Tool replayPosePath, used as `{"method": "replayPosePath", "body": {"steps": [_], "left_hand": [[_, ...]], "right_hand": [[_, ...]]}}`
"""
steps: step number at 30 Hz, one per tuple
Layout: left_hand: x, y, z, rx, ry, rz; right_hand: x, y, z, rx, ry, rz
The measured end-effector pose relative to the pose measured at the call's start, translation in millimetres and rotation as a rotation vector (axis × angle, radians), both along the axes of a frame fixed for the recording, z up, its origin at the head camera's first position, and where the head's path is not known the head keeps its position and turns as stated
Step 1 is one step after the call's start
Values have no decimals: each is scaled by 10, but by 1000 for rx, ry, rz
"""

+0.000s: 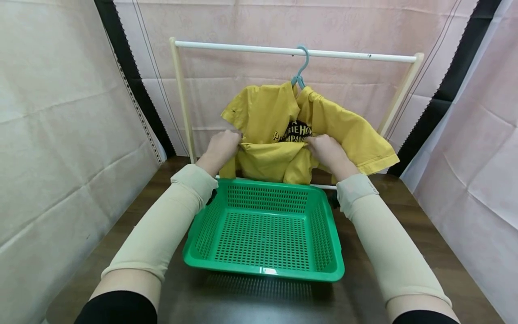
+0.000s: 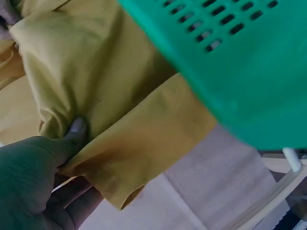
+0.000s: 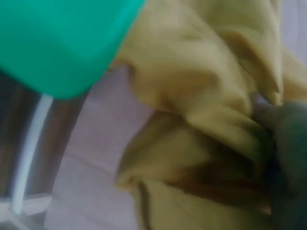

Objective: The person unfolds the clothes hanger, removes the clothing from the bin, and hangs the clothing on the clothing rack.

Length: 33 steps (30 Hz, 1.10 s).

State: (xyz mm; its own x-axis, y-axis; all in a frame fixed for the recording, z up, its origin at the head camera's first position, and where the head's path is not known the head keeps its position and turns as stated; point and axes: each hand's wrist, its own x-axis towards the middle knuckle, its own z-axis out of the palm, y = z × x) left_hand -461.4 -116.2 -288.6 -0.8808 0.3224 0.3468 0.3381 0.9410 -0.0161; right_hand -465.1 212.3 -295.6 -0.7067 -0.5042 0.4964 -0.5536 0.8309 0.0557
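Observation:
A yellow T-shirt [image 1: 267, 108] with dark lettering on its chest hangs from a light blue hanger [image 1: 301, 67] hooked over a white rail. My left hand [image 1: 223, 146] pinches the shirt's cloth at its left side; in the left wrist view the thumb [image 2: 76, 129] lies on top of the fabric and the fingers are beneath. My right hand [image 1: 328, 150] pinches the cloth to the right of the lettering. Between the hands the lower part of the shirt is gathered up in a fold. The right wrist view is blurred, and the right fingers are mostly hidden by cloth.
A green plastic basket [image 1: 263, 274] with slotted walls stands on the dark wooden table [image 1: 259, 306], just in front of the shirt. The white rack [image 1: 243, 46] spans the back. Pale cloth walls [image 1: 73, 112] enclose the table on the sides and behind.

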Motion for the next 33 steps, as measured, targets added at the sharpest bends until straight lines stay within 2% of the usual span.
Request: {"method": "replayPosePath", "body": {"steps": [2,8,12,16,27,31,33], "left_hand": [[-11,-12,-25,1,-45,-1],[-8,-44,-18,7,-85,-9],[10,-62,-12,3,-159,-15],[36,-53,-10,0,-194,-27],[132,24,30,19,-200,-36],[199,-14,-38,20,-185,-45],[245,-39,-91,18,-186,-51]], "right_hand": [[-1,-7,-21,1,-42,12],[4,-5,-24,-30,-37,53],[14,8,-14,-28,-67,62],[39,8,3,-38,-80,70],[95,-41,-12,-55,-100,107],[175,-59,-95,-57,-92,142],[236,-74,-144,-61,-105,125]]}}
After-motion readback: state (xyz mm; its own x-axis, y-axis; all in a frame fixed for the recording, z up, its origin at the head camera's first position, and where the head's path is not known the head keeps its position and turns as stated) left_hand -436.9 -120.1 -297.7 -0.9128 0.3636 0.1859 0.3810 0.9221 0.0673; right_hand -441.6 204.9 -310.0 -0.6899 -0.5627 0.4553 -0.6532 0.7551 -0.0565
